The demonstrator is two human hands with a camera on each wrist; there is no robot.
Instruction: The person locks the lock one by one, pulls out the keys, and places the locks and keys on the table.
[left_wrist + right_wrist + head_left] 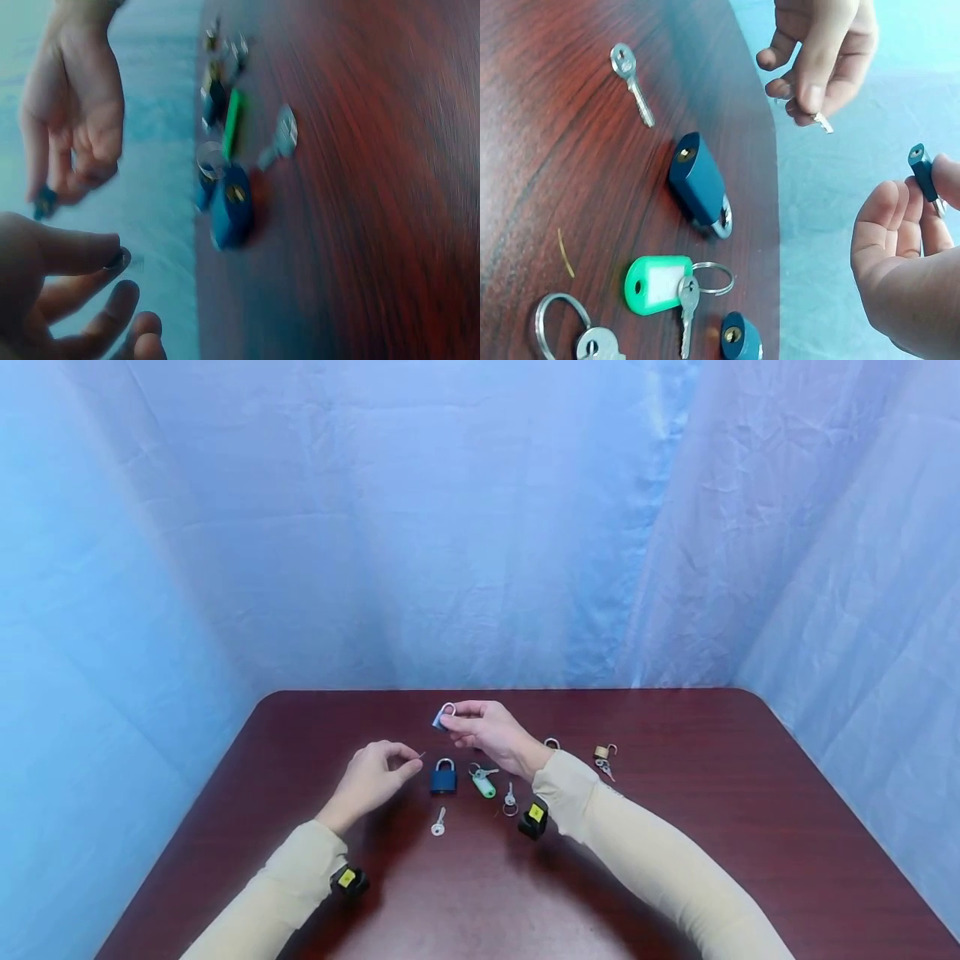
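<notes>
My right hand [453, 720] holds a small blue padlock [442, 717] in the air above the table, pinched by its body between thumb and fingers; it also shows in the right wrist view [922, 171]. My left hand [408, 766] pinches a small silver key [422, 756] just left of that padlock, tip pointing towards it, with a gap between them. The key's tip [821, 121] sticks out below the left fingers. A larger blue padlock [443, 776] lies on the dark red table [675, 827] beneath both hands.
A loose key [438, 821], a green key tag [483, 785] with a key on its ring, and a ringed key [510, 799] lie near the padlock. A brass padlock [603, 750] with keys lies to the right. Another blue padlock [741, 337] lies by the tag.
</notes>
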